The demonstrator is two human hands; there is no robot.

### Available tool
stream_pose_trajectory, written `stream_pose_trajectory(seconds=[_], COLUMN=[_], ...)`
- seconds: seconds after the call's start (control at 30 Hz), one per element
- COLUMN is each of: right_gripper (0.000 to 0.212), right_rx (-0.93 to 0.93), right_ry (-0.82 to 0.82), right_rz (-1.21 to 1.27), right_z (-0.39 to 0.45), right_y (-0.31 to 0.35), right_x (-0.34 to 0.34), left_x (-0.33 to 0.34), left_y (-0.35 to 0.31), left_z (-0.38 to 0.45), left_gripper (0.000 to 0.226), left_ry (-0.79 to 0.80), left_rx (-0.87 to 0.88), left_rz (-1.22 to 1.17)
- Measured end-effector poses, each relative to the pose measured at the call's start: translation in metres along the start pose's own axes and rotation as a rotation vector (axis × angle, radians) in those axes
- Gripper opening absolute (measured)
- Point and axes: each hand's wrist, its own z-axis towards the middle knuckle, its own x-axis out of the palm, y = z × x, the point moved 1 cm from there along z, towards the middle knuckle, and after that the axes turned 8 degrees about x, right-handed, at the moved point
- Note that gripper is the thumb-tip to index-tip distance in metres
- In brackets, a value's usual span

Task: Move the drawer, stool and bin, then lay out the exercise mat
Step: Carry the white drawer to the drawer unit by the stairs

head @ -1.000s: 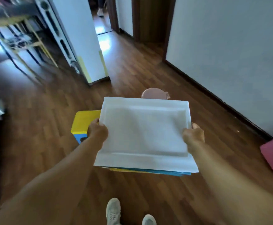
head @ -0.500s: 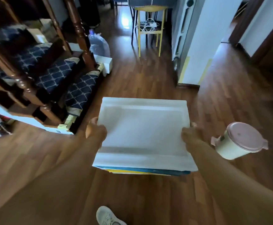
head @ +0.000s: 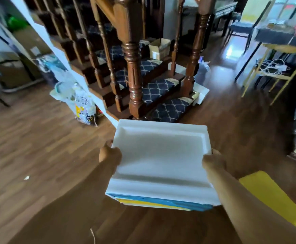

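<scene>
I carry a white drawer unit (head: 161, 155) with blue and yellow drawer fronts showing at its near edge, held off the wooden floor in front of me. My left hand (head: 110, 154) grips its left side and my right hand (head: 213, 162) grips its right side. The yellow top of the stool (head: 270, 196) shows low at the right, partly behind my right forearm. The bin and the exercise mat are out of view.
A wooden staircase (head: 135, 76) with dark patterned treads stands straight ahead. Plastic bags (head: 80, 103) lie on the floor at its left. A yellow-framed table (head: 276, 67) stands at the right, cardboard boxes (head: 13, 73) at the far left.
I have turned left with the drawer unit still in both hands. The staircase has come to the centre, the pink-lidded bin has left the view, and the yellow stool has appeared at the right.
</scene>
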Motion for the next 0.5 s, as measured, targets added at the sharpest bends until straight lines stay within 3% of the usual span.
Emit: stream_pose_trajectory(seconds=[0.3, 0.5], right_gripper=[0.041, 0.036], right_rx=[-0.105, -0.202], right_ry=[0.244, 0.381], right_rz=[-0.090, -0.277], right_z=[-0.018, -0.020], right_y=[0.122, 0.190], right_x=[0.199, 0.317], left_x=[-0.123, -0.178], left_y=[0.043, 0.061], left_z=[0.111, 0.183], left_gripper=[0.046, 0.040], left_ry=[-0.343, -0.519], left_rx=[-0.213, -0.304], left_rz=[-0.108, -0.091])
